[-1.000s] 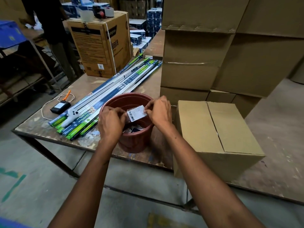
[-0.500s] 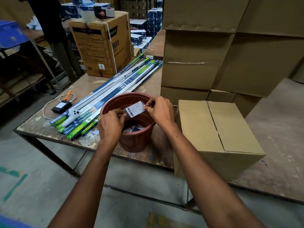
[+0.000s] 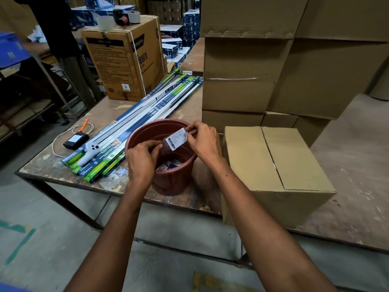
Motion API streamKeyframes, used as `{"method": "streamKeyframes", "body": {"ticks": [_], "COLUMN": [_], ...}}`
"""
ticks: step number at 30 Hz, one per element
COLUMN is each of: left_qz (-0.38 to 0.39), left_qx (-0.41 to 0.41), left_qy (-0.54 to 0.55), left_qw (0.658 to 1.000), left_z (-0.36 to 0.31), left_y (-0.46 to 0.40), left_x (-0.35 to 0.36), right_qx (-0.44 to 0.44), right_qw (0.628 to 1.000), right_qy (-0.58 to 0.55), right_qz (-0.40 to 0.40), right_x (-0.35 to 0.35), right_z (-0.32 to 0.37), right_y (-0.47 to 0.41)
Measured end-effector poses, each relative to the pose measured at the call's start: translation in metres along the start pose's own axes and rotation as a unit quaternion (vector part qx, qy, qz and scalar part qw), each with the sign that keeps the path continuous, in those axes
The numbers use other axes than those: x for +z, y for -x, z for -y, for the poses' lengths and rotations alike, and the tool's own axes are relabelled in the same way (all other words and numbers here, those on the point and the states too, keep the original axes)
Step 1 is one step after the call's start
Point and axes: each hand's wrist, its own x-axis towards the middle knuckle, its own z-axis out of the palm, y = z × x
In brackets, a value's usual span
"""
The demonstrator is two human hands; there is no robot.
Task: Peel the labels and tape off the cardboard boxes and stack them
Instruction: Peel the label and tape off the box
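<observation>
Above the brown plastic bucket on the bench, my right hand pinches the top corner of the barcode label. My left hand pinches the tape strip stuck to it. The closed cardboard box stands at 3 o'clock from the bucket.

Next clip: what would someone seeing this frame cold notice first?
First, the two hands at centre: the left hand and right hand pinch a white barcode label with brown tape over a reddish-brown bucket on the table. To the right sits a plain closed cardboard box, with a wall of stacked cartons behind it.
</observation>
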Motion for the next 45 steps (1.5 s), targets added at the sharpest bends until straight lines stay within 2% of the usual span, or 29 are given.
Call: {"method": "streamKeyframes", "body": {"ticks": [5, 8, 13, 18, 22, 27, 33, 38, 41, 45], "left_qz": [0.016, 0.017, 0.060, 0.074, 0.079, 0.086, 0.058, 0.004, 0.009, -0.002], "left_qx": [-0.019, 0.005, 0.057, 0.053, 0.107, 0.104, 0.086, 0.046, 0.027, 0.035], "left_qy": [0.028, 0.008, -0.023, -0.012, -0.002, 0.005, 0.080, 0.135, 0.117, 0.085], "left_qw": [0.999, 1.000, 0.996, 0.996, 0.991, 0.991, 0.991, 0.990, 0.993, 0.996], "left_z": [0.001, 0.005, 0.004, 0.002, -0.003, -0.006, -0.001, 0.002, 0.000, 0.002], "left_y": [0.001, 0.000, -0.003, -0.003, -0.009, -0.016, -0.016, -0.011, -0.004, 0.001], "left_x": [0.001, 0.004, 0.010, 0.014, 0.016, 0.018, 0.016, 0.012, 0.013, 0.014], "right_qx": [0.012, 0.004, -0.016, -0.023, -0.077, -0.112, -0.087, -0.029, -0.037, -0.071], "right_qw": [1.000, 1.000, 0.999, 0.999, 0.994, 0.981, 0.989, 0.992, 0.990, 0.988], "right_qy": [-0.007, -0.020, -0.028, -0.037, 0.039, 0.135, 0.094, -0.004, -0.042, -0.013], "right_qz": [0.002, 0.000, -0.019, 0.001, 0.072, 0.087, 0.076, 0.119, 0.131, 0.134], "right_x": [-0.001, -0.003, -0.003, -0.004, -0.002, 0.006, 0.007, 0.008, 0.008, 0.009], "right_z": [-0.004, -0.006, -0.004, -0.003, -0.001, 0.006, 0.006, 0.000, 0.000, 0.004], "right_y": [-0.002, -0.002, 0.000, 0.001, 0.006, 0.009, 0.010, 0.009, 0.008, 0.006]}}
